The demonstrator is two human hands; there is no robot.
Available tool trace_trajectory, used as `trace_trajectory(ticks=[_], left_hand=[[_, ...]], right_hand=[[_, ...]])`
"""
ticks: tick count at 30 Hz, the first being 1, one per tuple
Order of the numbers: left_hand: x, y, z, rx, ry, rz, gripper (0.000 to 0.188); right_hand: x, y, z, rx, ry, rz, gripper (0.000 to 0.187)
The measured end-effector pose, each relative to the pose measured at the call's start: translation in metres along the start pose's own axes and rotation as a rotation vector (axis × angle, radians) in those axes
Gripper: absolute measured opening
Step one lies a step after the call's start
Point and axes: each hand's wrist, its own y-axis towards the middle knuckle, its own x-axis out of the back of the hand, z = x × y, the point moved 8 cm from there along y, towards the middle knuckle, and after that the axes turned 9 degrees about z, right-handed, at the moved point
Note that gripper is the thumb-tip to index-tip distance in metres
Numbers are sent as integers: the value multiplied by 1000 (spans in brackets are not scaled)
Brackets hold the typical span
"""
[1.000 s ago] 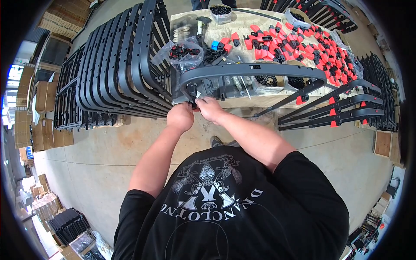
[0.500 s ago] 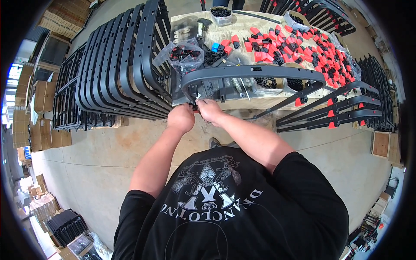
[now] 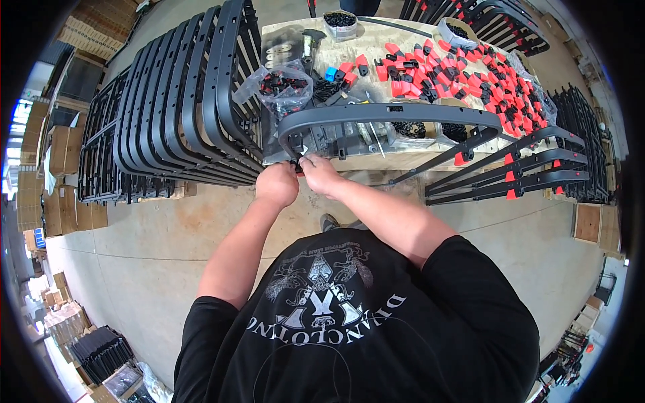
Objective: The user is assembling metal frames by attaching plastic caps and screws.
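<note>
"Holding what, at the worktop (image 3: 376,40)?"

"Small red-and-black piece (image 3: 300,172), just off the worktop's near edge, toward its L end. L hand (image 3: 277,185) + R hand (image 3: 320,176) are side by side on it, fingers curled in."

"Each grip tight, then?"

"Looks it, both clenched on that pc. Fingers cover most of it, so can't tell exactly how it's seated."

"And the dark curved frame (image 3: 349,114)?"

"Arches above the worktop's near side; L end runs down to the hands, R leg slants down in front of the near edge w/ a red cap (image 3: 461,158) on it."

"What's on the worktop?"

"Big pile of red + black caps (image 3: 497,94) over its R half. Clear plastic bag (image 3: 287,91) of pcs on the L side, blue piece (image 3: 330,74) just R of the bag, hammer (image 3: 310,46) behind. Tub (image 3: 340,31) of black bits by the far edge."

"Around it?"

"Row of dark frames (image 3: 225,87) stood L of the worktop; a few more w/ red caps, aka the capped frames (image 3: 561,158), at its R end. Person's legs (image 3: 359,6) beyond the far edge."
</note>
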Motion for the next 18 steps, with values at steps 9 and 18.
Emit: trace_trajectory(ticks=[9, 18], left_hand=[[-2, -2, -1, 13, 0, -3, 39], [-8, -4, 7, 31, -51, -31, 38]], right_hand=[[-15, -10, -7, -457, 486, 161, 51], [144, -1, -24, -187, -896, -508, 47]])
